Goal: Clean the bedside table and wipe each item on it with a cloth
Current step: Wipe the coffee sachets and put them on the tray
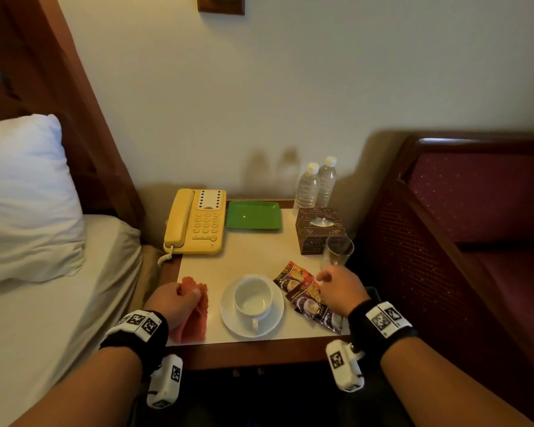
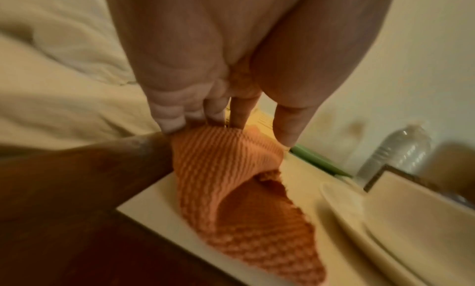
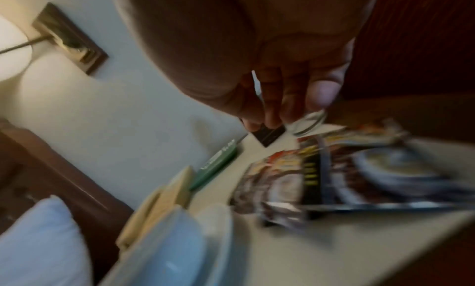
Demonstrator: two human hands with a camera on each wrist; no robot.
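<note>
My left hand grips a crumpled orange cloth at the front left corner of the bedside table; in the left wrist view the fingertips pinch the cloth from above. My right hand hovers over the coffee sachets at the front right with its fingers loosely curled and nothing in them. Just beyond it stands a clear glass. Between the hands sits a white cup on a saucer. The right wrist view is blurred.
At the back are a yellow phone, a green tray, a brown tissue box and two water bottles. A bed with a white pillow flanks the left, a maroon upholstered seat the right.
</note>
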